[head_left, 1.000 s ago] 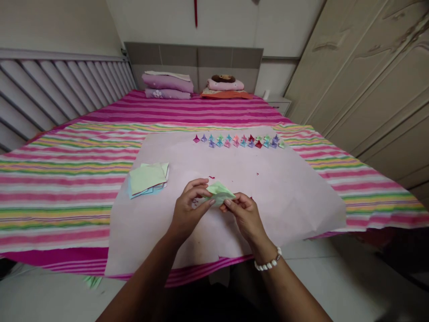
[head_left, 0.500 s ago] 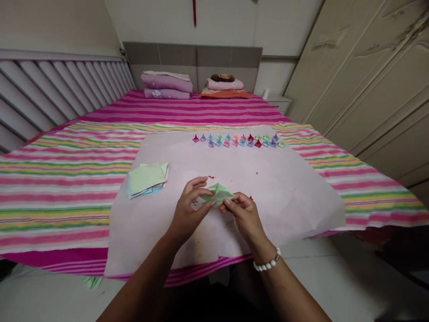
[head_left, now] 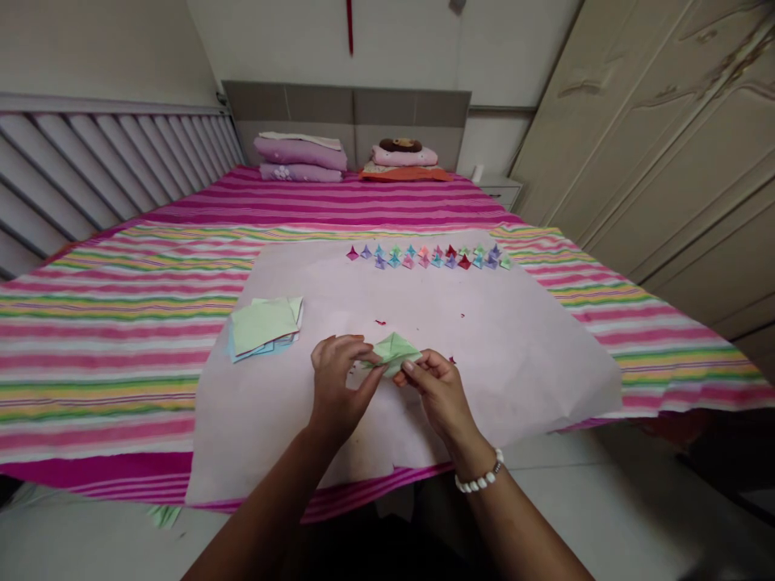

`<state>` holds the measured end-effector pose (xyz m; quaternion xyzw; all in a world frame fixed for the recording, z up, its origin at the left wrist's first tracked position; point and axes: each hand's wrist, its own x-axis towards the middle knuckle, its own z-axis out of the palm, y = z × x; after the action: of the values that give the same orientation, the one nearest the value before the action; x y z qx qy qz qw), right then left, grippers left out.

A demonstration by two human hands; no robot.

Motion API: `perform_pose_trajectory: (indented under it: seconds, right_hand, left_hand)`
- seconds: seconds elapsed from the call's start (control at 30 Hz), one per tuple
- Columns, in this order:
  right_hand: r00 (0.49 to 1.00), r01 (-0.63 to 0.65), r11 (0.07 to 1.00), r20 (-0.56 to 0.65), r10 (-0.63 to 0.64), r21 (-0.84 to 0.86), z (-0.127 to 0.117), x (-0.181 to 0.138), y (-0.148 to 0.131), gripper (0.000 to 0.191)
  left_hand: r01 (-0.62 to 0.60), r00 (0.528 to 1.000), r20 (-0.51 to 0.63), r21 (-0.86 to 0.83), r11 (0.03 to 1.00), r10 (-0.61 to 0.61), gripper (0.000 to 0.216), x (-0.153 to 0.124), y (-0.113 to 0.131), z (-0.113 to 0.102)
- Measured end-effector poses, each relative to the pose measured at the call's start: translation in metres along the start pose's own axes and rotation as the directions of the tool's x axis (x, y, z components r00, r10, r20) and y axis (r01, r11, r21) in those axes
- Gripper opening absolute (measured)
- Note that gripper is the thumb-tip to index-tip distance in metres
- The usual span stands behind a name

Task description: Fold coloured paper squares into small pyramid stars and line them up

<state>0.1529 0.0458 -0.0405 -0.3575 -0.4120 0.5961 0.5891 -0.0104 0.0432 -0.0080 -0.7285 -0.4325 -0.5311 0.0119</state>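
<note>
A pale green folded paper (head_left: 396, 349) is held above the white sheet (head_left: 514, 355) between my two hands. My left hand (head_left: 340, 375) pinches its left corner between thumb and fingers. On the other side, my right hand (head_left: 437, 387) grips the right corner and lower edge, its thumb on top; a bracelet of white beads circles that wrist. Creases run across the paper, which comes to a point at the top. Fingers hide its lower corners. To the left lies a stack of green and blue paper (head_left: 266, 324).
Two rows of small folded paper shapes (head_left: 437, 261) in several colours stand along the sheet's far side. Red scraps (head_left: 380, 323) lie beyond my hands. The sheet rests on a striped bed (head_left: 102, 339). Folded bedding (head_left: 301, 156) is stacked at the headboard; a wardrobe (head_left: 654, 161) stands right.
My left fingers have shifted slightly and curl closer to the paper's left side. The green paper has turned a little, its folds showing more clearly. My right hand keeps its hold.
</note>
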Motion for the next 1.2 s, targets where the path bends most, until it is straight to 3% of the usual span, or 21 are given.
perform_pose_trajectory:
  seconds: [0.07,0.17,0.23,0.3,0.37,0.43,0.5,0.67,0.83,1.03,1.2]
  right_hand:
    - [1.000,-0.001,1.000,0.001,0.001,0.014,0.001,-0.001,0.000,0.018]
    - [1.000,-0.006,1.000,0.007,0.005,0.027,0.003,-0.002,-0.002,0.018]
    - [1.000,-0.010,1.000,0.010,0.009,0.020,0.004,-0.002,-0.003,0.019]
    - [1.000,-0.011,1.000,0.011,0.011,0.006,0.004,-0.003,-0.004,0.019]
    - [1.000,-0.013,1.000,0.018,0.013,0.002,0.004,-0.002,-0.004,0.020]
    - [1.000,-0.013,1.000,0.025,0.013,0.005,0.005,-0.002,-0.003,0.020]
    - [1.000,-0.011,1.000,0.014,0.011,-0.006,0.005,-0.001,-0.002,0.019]
    - [1.000,-0.010,0.997,-0.023,0.008,-0.072,0.007,-0.001,-0.003,0.017]
    - [0.999,-0.017,1.000,-0.046,0.016,-0.019,0.008,0.000,-0.005,0.014]
    - [0.998,-0.030,1.000,-0.054,0.030,-0.001,0.006,-0.001,-0.009,0.010]
    - [0.999,-0.038,0.999,-0.037,0.038,0.010,0.007,-0.001,-0.011,0.006]
  left_hand:
    - [0.048,0.999,-0.002,-0.055,0.997,-0.048,0.024,0.000,-0.001,0.000]
    - [0.121,0.992,0.056,-0.119,0.985,-0.116,0.012,0.001,-0.002,-0.001]
    - [0.236,0.971,0.098,-0.222,0.946,-0.220,0.007,0.002,-0.004,-0.001]
    - [0.402,0.915,0.189,-0.382,0.832,-0.355,0.010,0.003,-0.004,-0.001]
    - [0.564,0.826,0.343,-0.485,0.668,-0.448,0.014,0.004,-0.003,-0.001]
    - [0.673,0.740,0.458,-0.490,0.554,-0.493,0.016,0.006,-0.001,-0.001]
    - [0.718,0.696,0.500,-0.464,0.519,-0.516,0.017,0.007,0.003,-0.002]
    - [0.749,0.662,0.514,-0.438,0.497,-0.546,0.015,0.009,0.007,-0.002]
    - [0.778,0.627,0.510,-0.447,0.441,-0.589,0.016,0.009,0.005,-0.004]
    - [0.772,0.633,0.594,-0.440,0.459,-0.496,0.016,0.012,0.000,-0.010]
    - [0.750,0.654,0.595,-0.436,0.497,-0.467,0.019,0.012,0.001,-0.011]
